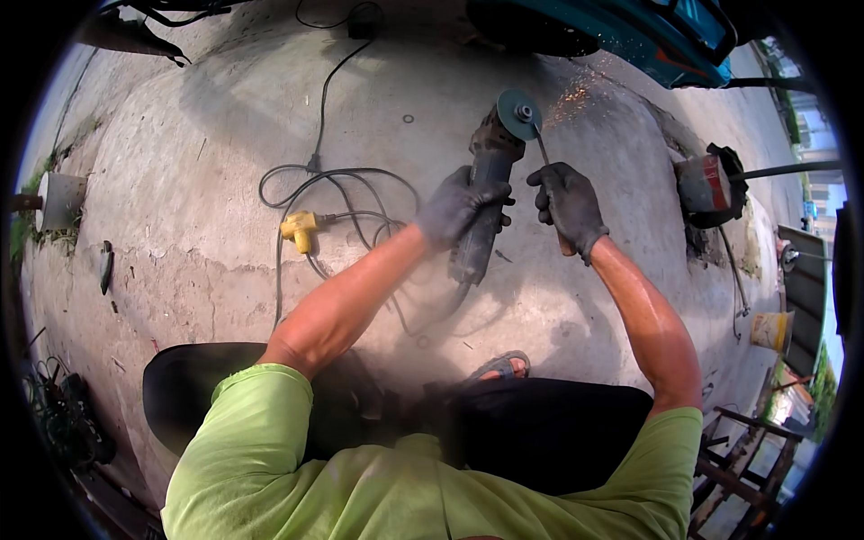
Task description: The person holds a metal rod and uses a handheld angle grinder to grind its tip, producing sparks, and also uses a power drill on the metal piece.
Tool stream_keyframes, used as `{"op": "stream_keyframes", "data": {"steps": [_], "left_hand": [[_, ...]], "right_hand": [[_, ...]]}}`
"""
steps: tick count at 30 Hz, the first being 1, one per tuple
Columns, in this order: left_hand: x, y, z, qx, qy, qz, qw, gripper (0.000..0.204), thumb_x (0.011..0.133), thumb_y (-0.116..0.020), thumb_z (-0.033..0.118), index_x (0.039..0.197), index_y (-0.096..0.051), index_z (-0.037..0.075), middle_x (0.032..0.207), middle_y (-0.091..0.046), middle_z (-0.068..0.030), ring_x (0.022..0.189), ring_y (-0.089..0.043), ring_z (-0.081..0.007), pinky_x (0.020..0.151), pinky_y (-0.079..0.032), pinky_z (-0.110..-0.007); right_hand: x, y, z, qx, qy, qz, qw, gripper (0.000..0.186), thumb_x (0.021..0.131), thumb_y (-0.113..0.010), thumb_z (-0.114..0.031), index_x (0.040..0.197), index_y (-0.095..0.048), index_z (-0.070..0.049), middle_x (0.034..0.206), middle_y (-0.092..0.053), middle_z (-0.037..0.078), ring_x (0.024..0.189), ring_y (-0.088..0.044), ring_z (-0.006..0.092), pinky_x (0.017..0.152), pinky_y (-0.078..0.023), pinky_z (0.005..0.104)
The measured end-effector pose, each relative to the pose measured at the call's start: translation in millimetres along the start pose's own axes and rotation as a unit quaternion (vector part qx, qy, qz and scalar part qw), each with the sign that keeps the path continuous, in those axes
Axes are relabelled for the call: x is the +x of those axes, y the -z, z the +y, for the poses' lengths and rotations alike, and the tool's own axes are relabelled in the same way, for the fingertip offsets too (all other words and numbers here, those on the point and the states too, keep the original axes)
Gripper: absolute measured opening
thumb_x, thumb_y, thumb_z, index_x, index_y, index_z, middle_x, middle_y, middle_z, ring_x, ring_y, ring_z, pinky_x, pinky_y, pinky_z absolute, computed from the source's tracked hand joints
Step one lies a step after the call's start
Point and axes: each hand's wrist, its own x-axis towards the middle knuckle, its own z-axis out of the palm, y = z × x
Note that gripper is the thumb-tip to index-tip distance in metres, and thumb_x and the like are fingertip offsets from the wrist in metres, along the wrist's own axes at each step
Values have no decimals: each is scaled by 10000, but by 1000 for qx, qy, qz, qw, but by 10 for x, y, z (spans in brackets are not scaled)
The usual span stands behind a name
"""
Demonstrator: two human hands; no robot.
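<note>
Working over a concrete floor (216, 225), facing a teal machine (634, 40). Gripping a dark angle grinder (493, 166) firmly around its body with the gloved left hand (457, 209). Steadying a slim metal rod (543, 147) in the closed, gloved right hand (569, 205), just right of the grinder, angling its tip to the edge of the green-grey disc (516, 121). Scattering orange sparks (576, 97) up and to the right, apparently mid-grind. Seems to call next for light, even pressure and a slow turn of the rod, keeping fingers clear of the edge.
</note>
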Motion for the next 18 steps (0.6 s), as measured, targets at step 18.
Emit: {"op": "stream_keyframes", "data": {"steps": [18], "left_hand": [[10, 34, -48, 10, 4, 8, 1000, 567, 975, -742, 236, 1331, -398, -42, 1159, -720, -222, 846, -770, -278, 685, -670, -386]], "right_hand": [[-18, -19, 36, -44, -10, -16, 999, 336, 1015, -498, -286, 1051, -707, -25, 723, -631, 71, 598, -622, 159, 597, -503, 351]]}}
